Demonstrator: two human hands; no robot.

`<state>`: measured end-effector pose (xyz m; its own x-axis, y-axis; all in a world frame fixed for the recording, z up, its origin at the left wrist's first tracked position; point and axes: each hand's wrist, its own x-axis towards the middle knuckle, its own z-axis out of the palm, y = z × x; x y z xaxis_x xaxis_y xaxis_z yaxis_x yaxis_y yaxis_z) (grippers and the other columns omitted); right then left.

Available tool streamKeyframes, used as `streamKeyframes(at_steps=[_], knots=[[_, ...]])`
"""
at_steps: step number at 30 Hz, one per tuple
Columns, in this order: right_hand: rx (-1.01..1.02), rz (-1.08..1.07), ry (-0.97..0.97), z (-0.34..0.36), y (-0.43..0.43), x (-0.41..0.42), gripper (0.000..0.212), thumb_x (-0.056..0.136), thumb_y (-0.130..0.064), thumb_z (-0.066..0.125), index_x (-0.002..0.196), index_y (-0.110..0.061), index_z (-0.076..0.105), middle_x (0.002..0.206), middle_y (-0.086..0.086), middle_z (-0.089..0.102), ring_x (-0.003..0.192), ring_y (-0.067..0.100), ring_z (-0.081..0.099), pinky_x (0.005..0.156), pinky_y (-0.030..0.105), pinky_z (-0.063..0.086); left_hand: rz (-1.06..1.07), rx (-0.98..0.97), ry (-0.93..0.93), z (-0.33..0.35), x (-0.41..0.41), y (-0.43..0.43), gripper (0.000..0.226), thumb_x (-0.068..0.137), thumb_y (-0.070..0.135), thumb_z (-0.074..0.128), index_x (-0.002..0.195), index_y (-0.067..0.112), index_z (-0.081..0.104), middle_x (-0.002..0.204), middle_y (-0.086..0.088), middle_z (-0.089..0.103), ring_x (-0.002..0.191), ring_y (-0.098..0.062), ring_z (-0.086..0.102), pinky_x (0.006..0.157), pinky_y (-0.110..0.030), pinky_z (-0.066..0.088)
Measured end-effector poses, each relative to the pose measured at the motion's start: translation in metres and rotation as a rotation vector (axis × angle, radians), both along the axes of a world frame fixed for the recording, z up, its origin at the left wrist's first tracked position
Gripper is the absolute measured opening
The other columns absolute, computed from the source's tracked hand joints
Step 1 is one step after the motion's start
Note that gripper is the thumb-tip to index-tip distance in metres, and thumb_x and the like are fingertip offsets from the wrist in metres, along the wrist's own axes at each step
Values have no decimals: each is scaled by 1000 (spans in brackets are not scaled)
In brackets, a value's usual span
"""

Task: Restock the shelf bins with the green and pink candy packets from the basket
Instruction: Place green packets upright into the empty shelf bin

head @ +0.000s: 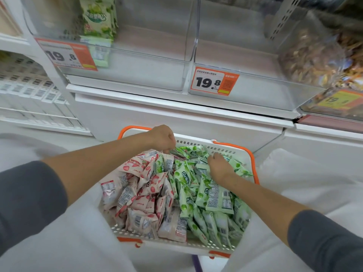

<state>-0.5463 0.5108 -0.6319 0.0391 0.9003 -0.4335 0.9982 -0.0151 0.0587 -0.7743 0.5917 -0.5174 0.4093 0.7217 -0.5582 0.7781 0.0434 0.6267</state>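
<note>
A: Where are the packets?

B: All in the basket. The pink packets fill its left half and the green packets fill its right half.

A: Which way do they point?

B: Most green ones lie with the long axis from the near wall of the basket toward its far wall, a little tilted. The pink ones are more mixed, and many stand on an edge.

A: And the hands?

B: The left hand is at the far wall of the basket, where pink meets green. Its fingers are curled tight, tips down in the heap. If they hold a packet, I cannot tell. The right hand lies palm down in the far right part, with its fingers curled round green packets.

A: What is around?

B: Just beyond the basket is a white cabinet. Above it stand clear bins. The left one holds a few green packs, and an orange price tag hangs on the next one.
</note>
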Motion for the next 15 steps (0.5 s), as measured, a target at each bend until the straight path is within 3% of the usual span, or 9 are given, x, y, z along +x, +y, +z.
streamKeyframes(at_steps=[3,5,7,9,11,13,15], knots=[[-58,25,-57,9,3,-2,18,87,-8,59,105,-10,60,108,10,55,104,26,55,89,37,50,7,-7,1,1,-5,2,18,91,5,60,103,-6,68,83,-7,69,66,-13,62,52,-19,44],[-62,-58,115,26,13,-3,12,86,-2,54,85,-12,60,89,5,59,87,21,60,80,35,53,31,-18,-10,1,-7,4,19,93,10,60,102,-5,67,85,-8,68,70,-17,64,54,-21,46],[24,-143,404,54,26,-8,21,84,1,57,72,-16,51,76,1,54,72,16,54,70,30,49,142,-94,-44,5,-10,5,30,98,27,57,102,-3,63,99,-14,68,71,-19,65,55,-22,52],[240,-33,640,85,30,-19,24,82,0,65,73,-17,49,77,-1,54,72,16,50,68,27,43,327,-397,-134,14,-14,5,56,96,55,46,108,1,53,113,-18,63,81,-23,68,62,-28,57],[463,284,642,103,23,-34,21,82,-3,68,79,-17,52,87,-1,57,84,16,51,72,22,42,451,-683,-317,22,-17,5,70,92,66,40,108,-2,49,113,-20,64,94,-28,69,72,-33,60],[533,527,536,101,14,-45,13,82,-9,68,87,-15,56,98,0,57,96,16,49,77,20,39,528,-667,-480,24,-17,3,50,97,43,52,115,-3,55,105,-16,68,91,-24,69,71,-29,61],[457,406,626,99,8,-52,18,84,-24,68,93,-18,53,109,-3,51,106,13,46,87,21,39,596,-509,-518,21,-17,3,20,97,11,57,116,5,59,106,-13,70,84,-20,69,67,-28,60]])
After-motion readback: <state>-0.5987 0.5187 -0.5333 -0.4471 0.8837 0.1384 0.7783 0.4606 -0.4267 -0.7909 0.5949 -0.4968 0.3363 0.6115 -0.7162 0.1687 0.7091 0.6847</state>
